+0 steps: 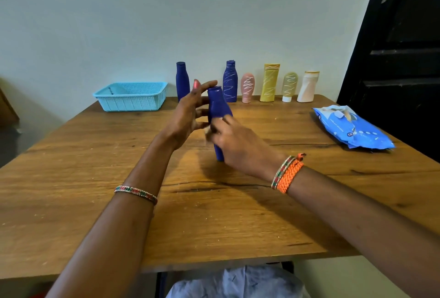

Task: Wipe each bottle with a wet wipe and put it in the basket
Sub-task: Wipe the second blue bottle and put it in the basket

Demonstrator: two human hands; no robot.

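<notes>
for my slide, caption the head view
Right hand wipes a blue bottle, left hand steadying it on the table.

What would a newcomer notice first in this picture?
Two hands mid-table work on a blue bottle: the right hand grips it with a wipe, the left hand hovers beside its neck. Behind, scribbled bottles line the wall, with a basket far left.

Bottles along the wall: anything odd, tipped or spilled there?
Nothing tipped or spilled. Four bottles carry pale scribble marks: the dark blue bottle, pink tube, yellow tube and olive tube. The plain blue bottle looks unmarked. The white bottle has a dented, leaning body.
</notes>
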